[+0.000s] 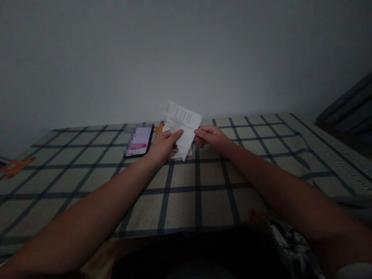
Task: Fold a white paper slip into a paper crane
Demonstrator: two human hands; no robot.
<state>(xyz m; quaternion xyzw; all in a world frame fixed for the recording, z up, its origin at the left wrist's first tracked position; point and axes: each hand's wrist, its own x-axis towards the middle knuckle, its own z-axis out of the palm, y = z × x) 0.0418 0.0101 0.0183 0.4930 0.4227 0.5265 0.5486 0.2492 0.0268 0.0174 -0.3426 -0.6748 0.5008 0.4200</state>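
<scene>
- Head view: the room is dim, so the print on the paper [182, 126] shows only as faint grey lines and cannot be read
- The screen of the phone [138, 140] is blurred into pale purple blocks with a pink streak; nothing on it can be made out
- Something pale and flat with a reddish edge lies under the paper, mostly hidden by it and by the left hand [162, 146]; what it is cannot be told
- A small orange shape peeks out between phone and paper, too small to name; another orange figure sits on the cloth far left of the phone, partly cut off by the edge
- Counts: one paper, one phone, two hands, two bare forearms
- The paper is thin, white, roughly rectangular, tilted, with a pointed lower corner; it is lifted above the tablecloth [203, 193], just right of the phone
- The left hand pinches the paper's left edge between thumb and fingers, closed on it
- The right hand [211, 137] pinches the right edge, fingertips closed on it
- The phone is a dark-rimmed slab lying flat, just left of the left hand
- The tablecloth is beige fabric with a dark grid of lines
</scene>
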